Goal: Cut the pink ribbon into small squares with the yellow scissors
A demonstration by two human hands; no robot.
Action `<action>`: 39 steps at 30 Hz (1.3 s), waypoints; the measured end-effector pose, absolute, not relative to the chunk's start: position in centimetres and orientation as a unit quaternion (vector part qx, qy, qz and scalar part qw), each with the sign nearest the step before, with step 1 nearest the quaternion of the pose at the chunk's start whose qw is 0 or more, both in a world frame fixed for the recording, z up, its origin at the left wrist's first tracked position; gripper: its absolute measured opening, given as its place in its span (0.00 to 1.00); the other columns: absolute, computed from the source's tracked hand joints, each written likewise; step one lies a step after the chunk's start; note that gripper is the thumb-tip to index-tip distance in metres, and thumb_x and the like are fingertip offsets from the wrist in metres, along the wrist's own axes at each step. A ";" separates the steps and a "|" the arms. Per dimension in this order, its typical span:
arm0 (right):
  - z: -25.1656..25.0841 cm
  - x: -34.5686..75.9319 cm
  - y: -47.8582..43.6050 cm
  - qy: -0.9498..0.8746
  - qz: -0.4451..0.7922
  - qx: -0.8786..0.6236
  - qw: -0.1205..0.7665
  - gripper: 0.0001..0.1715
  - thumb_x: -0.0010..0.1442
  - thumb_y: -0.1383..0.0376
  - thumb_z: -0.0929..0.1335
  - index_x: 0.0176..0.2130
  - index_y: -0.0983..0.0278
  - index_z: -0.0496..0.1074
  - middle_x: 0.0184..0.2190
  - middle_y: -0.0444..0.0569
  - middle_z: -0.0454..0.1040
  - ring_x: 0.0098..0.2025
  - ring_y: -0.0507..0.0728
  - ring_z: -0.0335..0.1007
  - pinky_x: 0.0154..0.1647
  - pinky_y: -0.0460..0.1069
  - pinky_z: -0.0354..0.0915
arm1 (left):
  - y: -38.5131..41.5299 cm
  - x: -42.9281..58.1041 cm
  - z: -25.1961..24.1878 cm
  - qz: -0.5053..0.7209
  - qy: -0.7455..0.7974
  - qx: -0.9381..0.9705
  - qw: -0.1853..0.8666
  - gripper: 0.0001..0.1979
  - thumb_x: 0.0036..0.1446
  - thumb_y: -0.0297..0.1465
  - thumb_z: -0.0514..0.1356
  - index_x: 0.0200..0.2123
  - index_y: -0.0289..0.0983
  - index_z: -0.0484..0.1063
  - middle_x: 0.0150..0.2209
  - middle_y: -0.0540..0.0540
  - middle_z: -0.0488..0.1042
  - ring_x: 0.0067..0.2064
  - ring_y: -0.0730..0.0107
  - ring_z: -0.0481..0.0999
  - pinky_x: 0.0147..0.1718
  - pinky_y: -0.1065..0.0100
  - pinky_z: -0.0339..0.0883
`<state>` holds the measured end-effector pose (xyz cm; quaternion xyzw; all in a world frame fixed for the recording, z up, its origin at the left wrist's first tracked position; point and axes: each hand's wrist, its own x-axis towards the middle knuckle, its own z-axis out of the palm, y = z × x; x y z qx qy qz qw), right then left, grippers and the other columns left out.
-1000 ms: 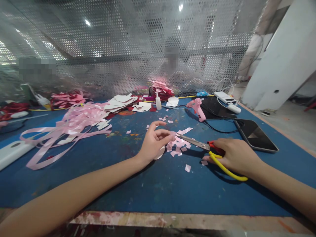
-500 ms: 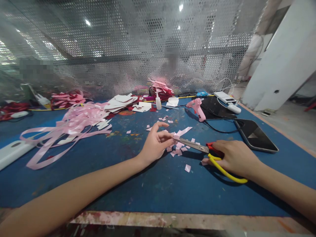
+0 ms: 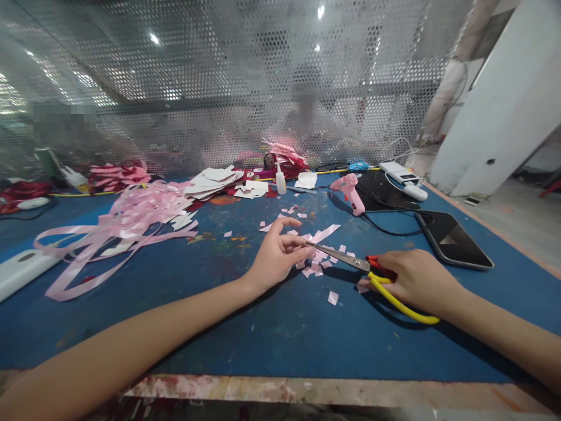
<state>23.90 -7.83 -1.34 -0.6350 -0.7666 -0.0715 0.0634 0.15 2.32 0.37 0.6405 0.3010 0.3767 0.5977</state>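
Observation:
My right hand (image 3: 418, 280) grips scissors (image 3: 357, 262) by their red and yellow handles. The blades point left and reach the fingertips of my left hand (image 3: 283, 248), whose thumb and fingers are pinched together. A strip of pink ribbon (image 3: 326, 233) shows just beyond those fingertips; part of it is hidden, but it appears to be in the pinch. Small cut pieces of pink ribbon (image 3: 315, 269) lie scattered beneath the blades. One loose square (image 3: 333, 298) sits nearer to me.
Long pink ribbons (image 3: 144, 204) and white paper pieces (image 3: 214, 180) are heaped at the left. A pink glue gun (image 3: 350, 193), a white bottle (image 3: 281, 180) and a dark phone (image 3: 456, 240) stand or lie further back and right. A perforated metal screen (image 3: 228, 88) rises behind the table.
Both hands stay almost where they were. The scissor tips have shifted very slightly left at my left fingertips, and the view has moved a little.

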 end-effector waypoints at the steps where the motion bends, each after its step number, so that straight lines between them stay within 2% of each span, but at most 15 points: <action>1: -1.4 23.9 -7.8 -0.767 -0.072 -0.635 0.064 0.30 0.57 0.43 0.57 0.19 0.62 0.62 0.18 0.46 0.66 0.19 0.53 0.60 0.22 0.47 0.41 | 2.3 0.1 0.3 0.376 0.301 0.643 0.595 0.24 0.43 0.27 0.66 0.41 0.38 0.57 0.27 0.52 0.76 0.24 0.77 0.73 0.26 0.74 0.66; 5: -1.3 24.0 -7.7 -0.761 -0.062 -0.641 0.080 0.29 0.57 0.43 0.57 0.20 0.62 0.61 0.18 0.46 0.66 0.20 0.53 0.60 0.22 0.47 0.43 | 2.4 0.1 0.1 0.379 0.289 0.651 0.591 0.24 0.44 0.27 0.66 0.42 0.38 0.57 0.27 0.53 0.75 0.28 0.75 0.74 0.30 0.73 0.67; 9: -0.8 24.2 -7.6 -0.750 -0.072 -0.643 0.139 0.27 0.55 0.42 0.59 0.22 0.61 0.58 0.19 0.44 0.64 0.19 0.52 0.58 0.22 0.46 0.48 | 2.6 0.0 0.0 0.376 0.269 0.658 0.594 0.23 0.46 0.26 0.65 0.42 0.39 0.56 0.29 0.51 0.76 0.33 0.72 0.77 0.35 0.69 0.68; 14: -0.5 24.5 -7.7 -0.763 -0.085 -0.616 0.178 0.24 0.54 0.43 0.61 0.26 0.61 0.57 0.23 0.45 0.64 0.22 0.52 0.59 0.24 0.46 0.52 | 2.6 0.1 0.0 0.394 0.279 0.638 0.600 0.25 0.45 0.24 0.64 0.43 0.39 0.55 0.30 0.51 0.75 0.34 0.68 0.79 0.33 0.70 0.69; 17: -0.7 24.4 -7.7 -0.763 -0.065 -0.625 0.148 0.23 0.54 0.44 0.61 0.27 0.61 0.58 0.23 0.45 0.65 0.23 0.53 0.60 0.24 0.46 0.52 | 2.7 0.2 0.0 0.406 0.290 0.623 0.603 0.27 0.44 0.24 0.66 0.44 0.39 0.54 0.31 0.50 0.76 0.34 0.68 0.79 0.33 0.70 0.70; 22: -0.9 24.1 -7.7 -0.736 -0.047 -0.671 0.080 0.26 0.53 0.43 0.61 0.21 0.61 0.57 0.20 0.45 0.66 0.22 0.54 0.60 0.23 0.47 0.46 | 2.9 0.1 -0.1 0.406 0.293 0.633 0.590 0.24 0.46 0.24 0.64 0.44 0.38 0.56 0.29 0.49 0.77 0.33 0.69 0.79 0.33 0.70 0.70; 27: -0.9 24.1 -7.7 -0.737 -0.052 -0.670 0.066 0.27 0.52 0.42 0.61 0.21 0.61 0.58 0.21 0.45 0.68 0.23 0.54 0.62 0.23 0.47 0.44 | 2.8 0.2 -0.1 0.415 0.301 0.618 0.596 0.24 0.46 0.24 0.64 0.44 0.38 0.55 0.30 0.50 0.75 0.33 0.68 0.79 0.32 0.70 0.71; 33: -0.9 24.0 -7.7 -0.737 -0.047 -0.672 0.058 0.27 0.51 0.41 0.61 0.22 0.61 0.60 0.22 0.45 0.69 0.23 0.55 0.63 0.23 0.47 0.43 | 2.9 0.2 -0.1 0.413 0.310 0.621 0.590 0.26 0.44 0.23 0.65 0.44 0.38 0.55 0.28 0.53 0.74 0.29 0.73 0.77 0.30 0.73 0.69; 39: -1.0 24.0 -7.7 -0.743 -0.047 -0.666 0.051 0.27 0.52 0.41 0.61 0.22 0.61 0.61 0.22 0.45 0.69 0.24 0.55 0.64 0.23 0.47 0.43 | 2.8 0.0 0.0 0.388 0.306 0.630 0.599 0.26 0.44 0.23 0.64 0.45 0.38 0.54 0.27 0.51 0.75 0.29 0.71 0.78 0.29 0.72 0.69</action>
